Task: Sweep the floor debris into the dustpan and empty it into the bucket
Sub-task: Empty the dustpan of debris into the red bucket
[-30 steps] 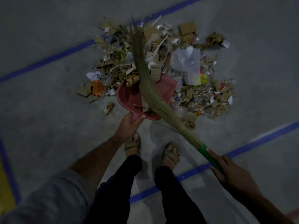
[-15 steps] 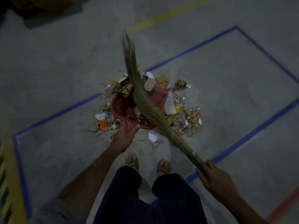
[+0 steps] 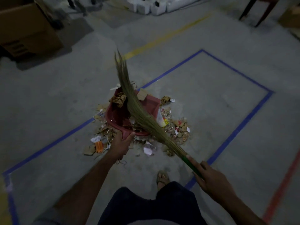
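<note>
The dustpan point(image 3: 133, 111) has lifted; 2 hands: left grip point(image 3: 121, 146) holds it, right grip point(image 3: 211, 179) holds 1 broom point(image 3: 138, 109).

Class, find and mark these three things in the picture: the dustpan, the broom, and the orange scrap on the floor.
dustpan point(image 3: 150, 104): head view, bare inner wall.
broom point(image 3: 139, 111): head view, middle of the bristles.
orange scrap point(image 3: 98, 146): head view, its centre.

Dustpan point(image 3: 146, 103) dark red/maroon. Broom point(image 3: 138, 109) bristles tan-olive, handle green. Debris point(image 3: 177, 129) mostly brown cardboard bits, white paper scraps, one orange piece point(image 3: 99, 146), one yellow bit. Floor point(image 3: 203, 98) grey, with blue tape outline point(image 3: 240, 132), yellow line point(image 3: 165, 38), red line point(image 3: 282, 187). Cardboard box point(image 3: 27, 28) brown. Trousers point(image 3: 146, 207) dark navy.
</note>
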`<act>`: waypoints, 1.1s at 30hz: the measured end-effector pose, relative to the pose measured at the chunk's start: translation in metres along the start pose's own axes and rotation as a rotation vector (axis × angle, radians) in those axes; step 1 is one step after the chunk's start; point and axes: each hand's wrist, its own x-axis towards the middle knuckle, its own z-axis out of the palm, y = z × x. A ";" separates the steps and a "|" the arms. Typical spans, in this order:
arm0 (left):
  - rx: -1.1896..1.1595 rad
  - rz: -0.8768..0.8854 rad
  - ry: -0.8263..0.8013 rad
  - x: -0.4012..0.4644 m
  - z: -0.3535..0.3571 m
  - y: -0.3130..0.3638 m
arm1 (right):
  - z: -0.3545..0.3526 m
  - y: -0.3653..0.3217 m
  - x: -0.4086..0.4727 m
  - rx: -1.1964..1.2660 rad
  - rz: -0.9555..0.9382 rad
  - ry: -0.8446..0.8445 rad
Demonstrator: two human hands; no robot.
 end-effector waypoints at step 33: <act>0.218 0.225 -0.529 -0.298 0.163 0.034 | 0.045 -0.041 -0.450 0.091 0.528 0.281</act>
